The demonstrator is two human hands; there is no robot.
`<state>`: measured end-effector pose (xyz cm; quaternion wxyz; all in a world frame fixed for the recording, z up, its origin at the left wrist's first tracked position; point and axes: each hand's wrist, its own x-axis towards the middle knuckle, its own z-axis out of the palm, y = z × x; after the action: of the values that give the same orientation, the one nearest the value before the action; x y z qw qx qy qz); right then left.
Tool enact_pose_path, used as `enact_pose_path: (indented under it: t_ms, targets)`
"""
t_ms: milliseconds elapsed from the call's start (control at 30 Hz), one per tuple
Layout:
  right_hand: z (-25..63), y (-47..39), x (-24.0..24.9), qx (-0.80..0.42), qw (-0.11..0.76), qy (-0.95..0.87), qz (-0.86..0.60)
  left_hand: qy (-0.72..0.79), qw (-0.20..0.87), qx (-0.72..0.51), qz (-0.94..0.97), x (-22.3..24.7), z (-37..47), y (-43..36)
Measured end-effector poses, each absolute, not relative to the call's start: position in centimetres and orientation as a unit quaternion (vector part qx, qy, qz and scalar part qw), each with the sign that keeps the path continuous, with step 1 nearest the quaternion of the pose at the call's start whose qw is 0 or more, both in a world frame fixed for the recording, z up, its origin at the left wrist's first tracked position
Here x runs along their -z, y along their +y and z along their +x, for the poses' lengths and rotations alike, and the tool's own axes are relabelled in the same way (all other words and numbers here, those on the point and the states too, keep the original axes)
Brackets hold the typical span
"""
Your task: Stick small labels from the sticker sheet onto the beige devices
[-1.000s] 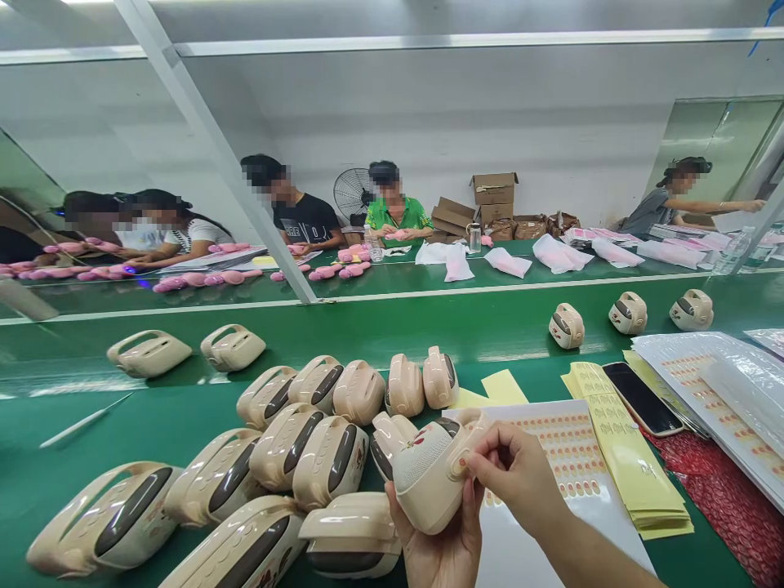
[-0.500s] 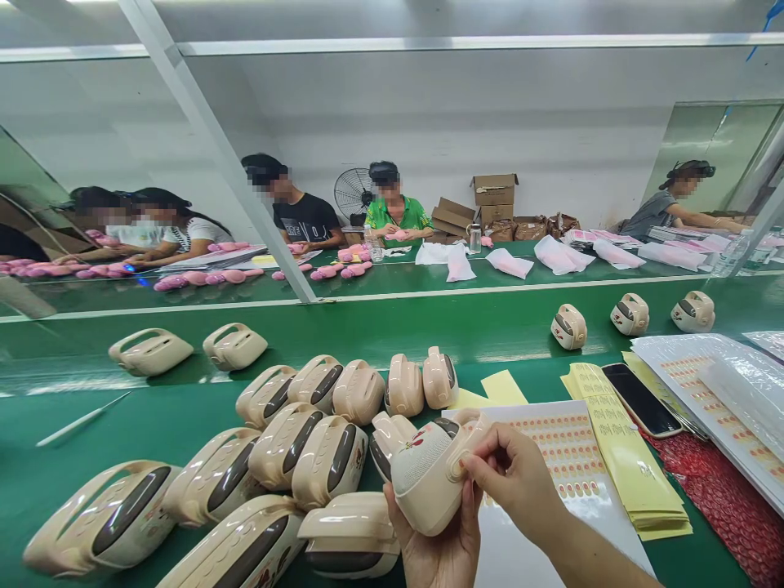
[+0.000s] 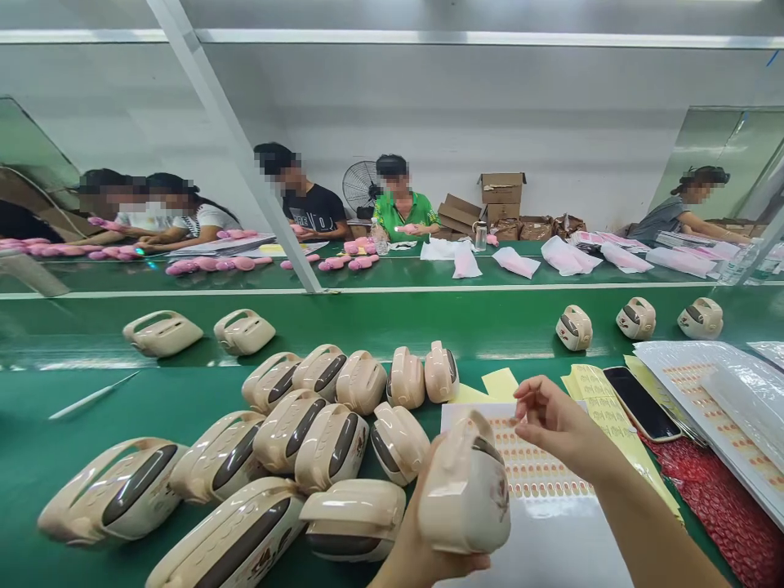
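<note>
My left hand (image 3: 422, 543) is wrapped round a cream portable speaker (image 3: 469, 490) with a carry handle, held up at the lower middle and slightly smeared by motion. To its right, my right hand (image 3: 560, 425) hovers over a white sheet (image 3: 551, 535) bearing rows of small orange-and-gold oval stickers. Its fingers are bent, with a gap between thumb and forefinger, and nothing shows in them. Several similar cream speakers (image 3: 327, 445) with dark glossy panels stand grouped on the green table, left of the held one.
Yellow printed label sheets (image 3: 591, 400), a phone (image 3: 640, 402), red bubble wrap (image 3: 704, 498) and more sticker sheets (image 3: 679, 367) lie at right. A white pen-like tool (image 3: 91, 398) lies at left. Speakers (image 3: 637, 318) stand on the green strip behind. Several people work across it.
My right hand has left the speaker's side and moved right, over the sticker sheet. My left hand has turned the speaker, so its grille now faces right. The view has shifted slightly.
</note>
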<state>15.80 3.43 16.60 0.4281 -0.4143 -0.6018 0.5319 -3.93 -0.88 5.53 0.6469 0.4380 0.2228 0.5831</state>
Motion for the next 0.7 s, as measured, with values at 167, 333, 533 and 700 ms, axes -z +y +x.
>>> enact_pose_path:
  t_ms: [167, 333, 533, 700]
  targets:
    - [14.3, 2.7, -18.4, -0.617, 0.297, -0.618, -0.386, 0.339, 0.408, -0.511, 0.677, -6.8, -4.0, -0.7]
    - [13.3, 2.2, -17.8, -0.635, 0.305, -0.583, -0.405, 0.325, 0.414, -0.555, 0.644, -6.6, -3.8, -0.6]
    - [13.3, 1.5, -17.2, -0.606, 0.324, -0.588, -0.427, 0.353, 0.315, -0.523, 0.709, -6.5, -3.8, -0.7]
    - [13.2, 1.1, -17.2, -0.574, 0.319, -0.602, -0.454, 0.371, 0.263, -0.489, 0.744, -6.9, -3.8, -0.7]
